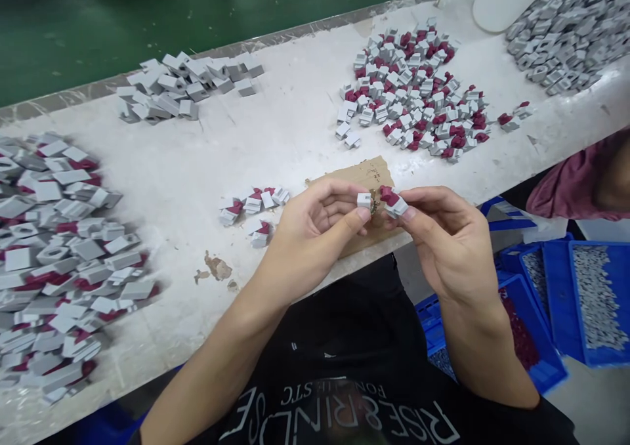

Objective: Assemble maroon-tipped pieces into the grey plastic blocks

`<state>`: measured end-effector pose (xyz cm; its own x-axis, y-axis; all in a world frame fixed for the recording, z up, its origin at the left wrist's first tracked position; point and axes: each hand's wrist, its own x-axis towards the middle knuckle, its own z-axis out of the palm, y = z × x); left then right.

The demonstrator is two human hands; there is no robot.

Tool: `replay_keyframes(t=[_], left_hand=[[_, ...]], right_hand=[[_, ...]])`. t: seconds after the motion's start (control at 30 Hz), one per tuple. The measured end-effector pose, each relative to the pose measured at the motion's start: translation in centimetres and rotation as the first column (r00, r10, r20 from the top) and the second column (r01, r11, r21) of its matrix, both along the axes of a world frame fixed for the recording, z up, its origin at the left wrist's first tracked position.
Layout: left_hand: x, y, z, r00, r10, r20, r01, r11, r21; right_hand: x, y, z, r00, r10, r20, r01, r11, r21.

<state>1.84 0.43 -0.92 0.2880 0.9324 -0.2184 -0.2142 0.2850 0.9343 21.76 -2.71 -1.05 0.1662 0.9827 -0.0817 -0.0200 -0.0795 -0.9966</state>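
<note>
My left hand (pixel 325 225) pinches a small light-grey block (pixel 364 200) between thumb and fingertips. Close to its right, my right hand (pixel 443 235) grips a grey piece with a dark-red part (pixel 392 201) on its upper left. The two held pieces are a little apart. Beneath both hands lies a piece of brown cardboard (pixel 344 169) with writing on it, at the table's front edge. Left of my left hand, several grey and dark-red pieces (pixel 253 202) rest on the white table (pixel 197 163).
A pile of grey and red pieces (pixel 413 90) lies beyond my hands, and a larger one (pixel 63 254) at the left. Grey blocks (pixel 182 84) sit at the back. Blue bins (pixel 556 300) stand below at the right, near another person's arm (pixel 585 176).
</note>
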Motion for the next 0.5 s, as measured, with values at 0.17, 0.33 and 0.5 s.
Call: replay_keyframes(t=[0.17, 0.33, 0.5], left_hand=[[0.23, 0.04, -0.08, 1.000, 0.004, 0.015, -0.004, 1.000, 0.002], [0.14, 0.26, -0.09, 1.000, -0.004, -0.003, 0.004, 1.000, 0.019], [-0.20, 0.32, 0.14, 0.999, -0.042, -0.020, 0.043, 0.997, 0.068]], right_hand=[[0.08, -0.11, -0.19, 1.000, 0.016, 0.022, -0.017, 0.999, 0.041], [-0.12, 0.03, -0.50, 0.999, 0.014, 0.038, -0.016, 0.998, 0.064], [0.04, 0.22, 0.21, 0.994, 0.078, 0.077, -0.084, 0.994, 0.067]])
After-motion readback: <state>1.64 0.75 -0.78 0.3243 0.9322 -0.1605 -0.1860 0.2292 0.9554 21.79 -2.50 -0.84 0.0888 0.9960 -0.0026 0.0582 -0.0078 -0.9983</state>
